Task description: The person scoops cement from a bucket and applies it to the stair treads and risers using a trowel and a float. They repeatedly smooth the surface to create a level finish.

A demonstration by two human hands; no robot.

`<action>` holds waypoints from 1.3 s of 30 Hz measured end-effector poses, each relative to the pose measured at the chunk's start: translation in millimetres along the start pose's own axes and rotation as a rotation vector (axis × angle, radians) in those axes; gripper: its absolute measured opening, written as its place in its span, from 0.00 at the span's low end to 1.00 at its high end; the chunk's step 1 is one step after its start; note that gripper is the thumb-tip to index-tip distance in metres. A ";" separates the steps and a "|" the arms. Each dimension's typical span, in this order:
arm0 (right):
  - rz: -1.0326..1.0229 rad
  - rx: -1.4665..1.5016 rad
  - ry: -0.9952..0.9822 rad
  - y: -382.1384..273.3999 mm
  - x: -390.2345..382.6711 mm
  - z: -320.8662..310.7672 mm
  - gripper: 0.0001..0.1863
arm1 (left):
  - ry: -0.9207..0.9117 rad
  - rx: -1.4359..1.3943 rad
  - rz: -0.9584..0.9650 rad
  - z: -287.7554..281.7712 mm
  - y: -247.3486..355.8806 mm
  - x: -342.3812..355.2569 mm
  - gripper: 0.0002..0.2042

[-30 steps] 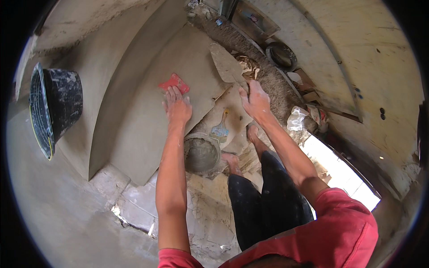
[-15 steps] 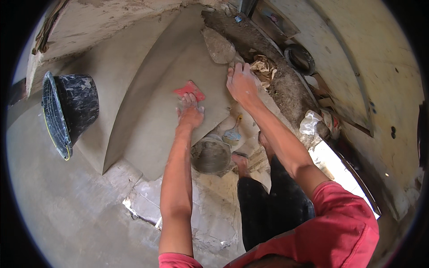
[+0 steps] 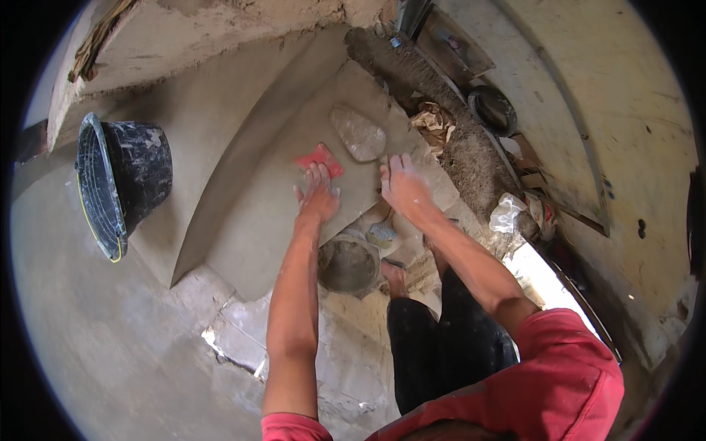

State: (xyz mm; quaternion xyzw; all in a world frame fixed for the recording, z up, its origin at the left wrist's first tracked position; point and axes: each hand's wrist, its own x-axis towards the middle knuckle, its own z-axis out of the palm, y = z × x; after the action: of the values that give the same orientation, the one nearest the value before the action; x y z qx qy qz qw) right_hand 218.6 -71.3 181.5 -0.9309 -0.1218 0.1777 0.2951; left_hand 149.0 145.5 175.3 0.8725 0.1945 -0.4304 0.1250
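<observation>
The left hand (image 3: 318, 198) rests flat on 1 red pad (image 3: 328, 158); the right hand (image 3: 405, 187) grips 1 trowel (image 3: 358, 134); 2 buckets (image 3: 143, 165) show.

Over on the left sits a black bucket (image 3: 143, 165), splashed with pale smears, its rim toward the picture's left side and a thin yellow handle (image 3: 87, 222) curving along it. Across to the right, crumpled brown paper (image 3: 434, 125) lies on a rough strip of dirt (image 3: 468, 176), and just beyond it there's a dark round thing (image 3: 479, 103), bowl or ring, hard to tell! Nearer, a crumpled white plastic wrapper (image 3: 505, 212) catches the light, while up top a little blue scrap (image 3: 396, 42) shows beside the yellowish wall (image 3: 581, 95).
</observation>
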 end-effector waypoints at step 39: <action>0.041 -0.232 -0.696 14.0 -262.4 -6.0 0.23 | 0.762 -0.986 0.118 91.7 -94.7 -109.7 0.23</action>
State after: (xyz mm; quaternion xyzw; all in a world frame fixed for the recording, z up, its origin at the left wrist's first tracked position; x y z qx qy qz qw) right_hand -15.4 -172.5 245.7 -0.8441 -0.2154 0.4748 0.1250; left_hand -18.4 169.3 203.4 0.8136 0.3526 0.0589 0.4585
